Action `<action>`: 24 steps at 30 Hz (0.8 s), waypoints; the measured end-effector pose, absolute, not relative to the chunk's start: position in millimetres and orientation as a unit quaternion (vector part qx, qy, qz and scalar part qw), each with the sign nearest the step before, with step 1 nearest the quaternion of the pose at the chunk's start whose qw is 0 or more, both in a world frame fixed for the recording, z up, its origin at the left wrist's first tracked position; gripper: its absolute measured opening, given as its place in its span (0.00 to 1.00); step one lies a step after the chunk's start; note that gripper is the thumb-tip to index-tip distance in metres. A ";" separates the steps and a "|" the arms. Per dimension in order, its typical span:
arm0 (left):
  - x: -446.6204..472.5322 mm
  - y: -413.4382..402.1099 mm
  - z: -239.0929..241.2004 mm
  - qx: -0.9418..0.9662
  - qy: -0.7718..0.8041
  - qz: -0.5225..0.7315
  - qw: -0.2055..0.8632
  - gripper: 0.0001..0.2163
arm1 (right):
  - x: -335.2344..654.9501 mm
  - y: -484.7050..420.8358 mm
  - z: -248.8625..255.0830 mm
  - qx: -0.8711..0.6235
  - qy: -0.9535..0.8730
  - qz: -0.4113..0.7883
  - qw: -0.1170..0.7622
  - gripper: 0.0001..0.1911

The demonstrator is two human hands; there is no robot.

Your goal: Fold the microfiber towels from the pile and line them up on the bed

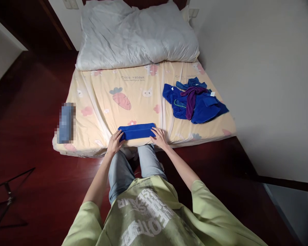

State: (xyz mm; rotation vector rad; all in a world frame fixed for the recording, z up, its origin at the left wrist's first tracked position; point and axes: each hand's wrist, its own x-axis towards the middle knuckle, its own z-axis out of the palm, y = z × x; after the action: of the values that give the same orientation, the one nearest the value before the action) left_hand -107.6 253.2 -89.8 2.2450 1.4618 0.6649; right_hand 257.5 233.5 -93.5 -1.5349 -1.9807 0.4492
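A blue towel (137, 132), folded into a long flat strip, lies crosswise at the near edge of the bed. Around its left end my left hand (115, 141) is closed, fingertips on top of the cloth. My right hand (159, 136) grips the opposite end, with fingers over the upper corner and the thumb near the lower edge. A crease runs along the strip's length. Farther right, a loose heap of blue and purple towels (195, 100) lies crumpled, with small white tags showing.
The bed (97, 99) has a cream sheet printed with carrots and rabbits. A grey-white quilt (138, 37) is bunched at its head. At the left edge sits a blurred blue-grey bundle (66, 123). A thin black stand (9, 198) is on the floor; a wall (259, 75) borders the right.
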 end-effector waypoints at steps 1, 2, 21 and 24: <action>-107.1 254.0 -91.0 0.810 0.512 0.213 0.192 0.27 | 258.6 233.9 -93.2 -0.560 -0.764 0.171 0.272 0.28; -105.8 254.9 -93.0 0.814 0.513 0.195 0.190 0.29 | 259.4 234.9 -93.7 -0.553 -0.775 0.170 0.256 0.29; -119.0 253.0 -98.7 0.775 0.531 0.225 0.256 0.29 | 273.9 235.0 -101.8 -0.587 -0.708 0.255 0.299 0.26; -118.8 265.5 -95.1 0.706 0.580 0.273 0.301 0.25 | 273.6 253.2 -104.3 -0.611 -0.639 0.309 0.351 0.20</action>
State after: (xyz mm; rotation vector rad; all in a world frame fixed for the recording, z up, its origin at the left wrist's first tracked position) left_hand -118.8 265.5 -95.1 1.8731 1.5385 0.7231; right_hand 273.6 253.2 -104.3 -1.5813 -1.6544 0.7994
